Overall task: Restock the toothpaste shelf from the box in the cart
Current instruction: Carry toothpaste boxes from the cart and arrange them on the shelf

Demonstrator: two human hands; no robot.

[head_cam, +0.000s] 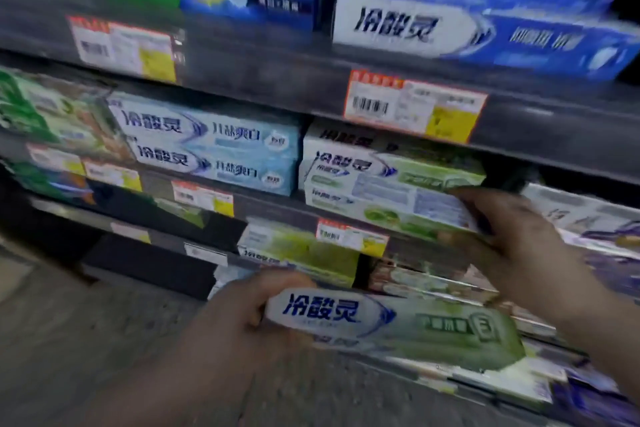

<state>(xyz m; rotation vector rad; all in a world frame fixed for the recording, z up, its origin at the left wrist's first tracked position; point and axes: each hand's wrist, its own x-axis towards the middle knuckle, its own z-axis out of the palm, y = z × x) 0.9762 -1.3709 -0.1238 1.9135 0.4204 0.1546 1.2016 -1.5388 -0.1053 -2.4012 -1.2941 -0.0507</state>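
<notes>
Our left hand (242, 315) grips, fingers curled, the left end of a green-white toothpaste carton (398, 326), held level below the shelved green carton stack (381, 191); our right hand (519, 229) clasps that stack's right end; pale blue cartons (214, 149) just left of the stack; price tag (349, 236) beneath it

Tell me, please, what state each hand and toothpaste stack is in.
left hand, grips the left end of the held green box.
held green box, not yet shelved.
right hand, grips the right end of the green shelf stack.
green shelf stack, resting on its shelf.
pale blue boxes, stacked two high.
</notes>
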